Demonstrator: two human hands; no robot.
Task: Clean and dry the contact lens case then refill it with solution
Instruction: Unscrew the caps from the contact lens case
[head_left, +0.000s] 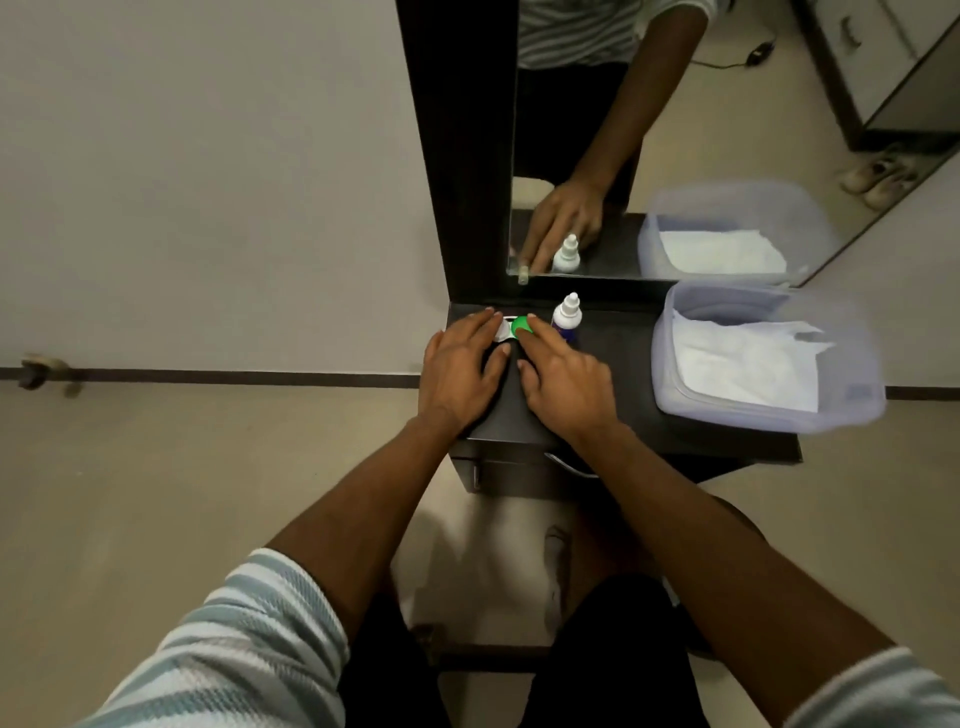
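Note:
A contact lens case (510, 330) with a green cap and a white part lies near the back left of the dark dresser top (618, 395). My left hand (462, 364) rests over the case's left, white side, fingers stretched forward. My right hand (563, 379) reaches in from the right, its fingertips touching the green cap. A small white solution bottle (567, 317) with a blue label stands upright just right of the case. Most of the case is hidden under my fingers.
A translucent plastic tub (769, 410) holding white tissue sits at the right of the dresser top. A mirror (597, 156) stands behind, reflecting the bottle, a hand and the tub. Drawers with a handle (571, 465) lie below the front edge.

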